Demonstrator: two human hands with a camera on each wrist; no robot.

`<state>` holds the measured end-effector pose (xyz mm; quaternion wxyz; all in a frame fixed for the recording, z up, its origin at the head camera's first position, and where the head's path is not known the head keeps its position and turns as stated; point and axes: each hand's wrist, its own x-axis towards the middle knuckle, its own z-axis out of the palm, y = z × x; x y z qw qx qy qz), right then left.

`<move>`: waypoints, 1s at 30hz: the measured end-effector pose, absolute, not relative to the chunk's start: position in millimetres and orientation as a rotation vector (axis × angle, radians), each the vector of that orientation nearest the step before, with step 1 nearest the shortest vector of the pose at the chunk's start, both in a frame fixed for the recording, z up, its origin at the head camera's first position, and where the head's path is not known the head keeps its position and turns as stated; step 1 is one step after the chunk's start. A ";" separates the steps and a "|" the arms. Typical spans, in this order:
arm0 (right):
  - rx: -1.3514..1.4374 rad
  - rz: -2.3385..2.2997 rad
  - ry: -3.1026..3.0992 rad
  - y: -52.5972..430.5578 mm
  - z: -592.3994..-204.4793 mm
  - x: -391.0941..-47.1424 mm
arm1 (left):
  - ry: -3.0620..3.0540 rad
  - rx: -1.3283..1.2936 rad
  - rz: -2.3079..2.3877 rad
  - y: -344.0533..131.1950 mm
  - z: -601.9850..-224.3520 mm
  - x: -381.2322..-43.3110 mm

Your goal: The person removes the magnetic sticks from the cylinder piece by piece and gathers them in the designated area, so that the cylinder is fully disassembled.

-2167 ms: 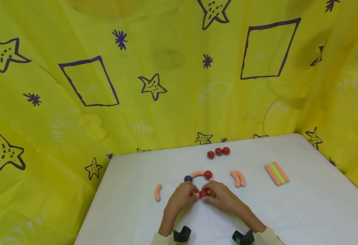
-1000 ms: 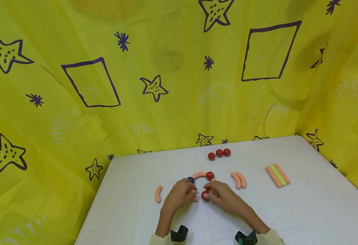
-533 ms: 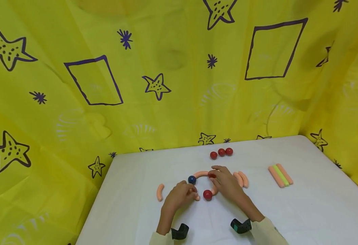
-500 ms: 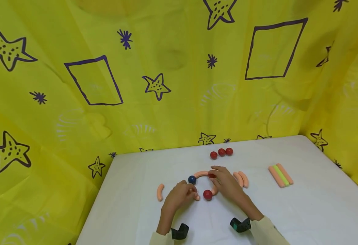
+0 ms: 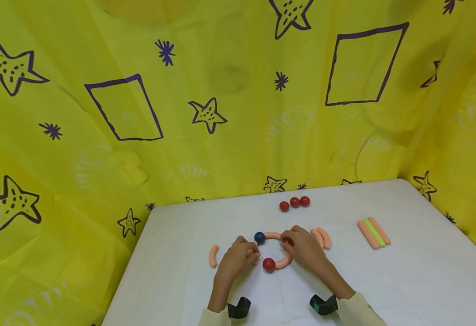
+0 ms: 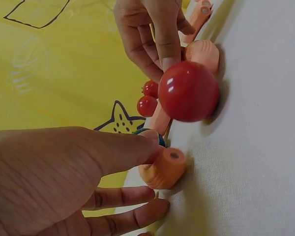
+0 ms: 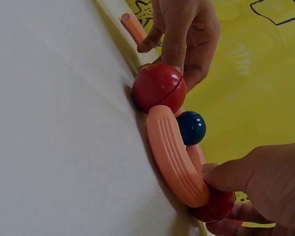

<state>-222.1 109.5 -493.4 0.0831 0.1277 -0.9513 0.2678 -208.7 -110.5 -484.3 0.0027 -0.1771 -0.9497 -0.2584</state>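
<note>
A ring of curved peach sticks and balls lies on the table. My left hand (image 5: 239, 259) pinches the left curved stick (image 6: 169, 167) between thumb and fingers; a grey dot shows on its bare end. This stick runs to the blue ball (image 5: 259, 237), from which the far curved stick (image 5: 272, 235) leads right to a red ball (image 5: 287, 241). That ball is gripped by my right hand (image 5: 305, 249) and partly hidden. The near curved stick (image 7: 174, 152) joins it to the near red ball (image 5: 268, 265). A gap separates that ball from the left stick's end.
Several loose pieces lie around the ring on the white table (image 5: 173, 280): red balls (image 5: 295, 202) at the back, one curved stick (image 5: 213, 256) at left, two curved sticks (image 5: 321, 238) at right. Farther right are straight peach and green sticks (image 5: 374, 232). A yellow curtain (image 5: 238, 158) stands behind.
My right hand has let go of the near red ball and moved to the far right one. The near red ball has shifted slightly left; the blue ball has shifted slightly right. The left hand stays at its stick.
</note>
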 end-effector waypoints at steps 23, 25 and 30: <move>0.293 0.899 -3.061 114.3 -466.7 -194.6 | -2.933 -0.421 -0.995 -99.8 -493.4 -210.8; 0.279 0.898 -3.037 112.6 -466.6 -200.1 | -2.920 -0.373 -1.013 -98.4 -492.6 -211.1; 0.325 1.010 -2.947 105.1 -477.0 -220.6 | -2.872 -0.287 -1.010 -93.2 -494.3 -212.2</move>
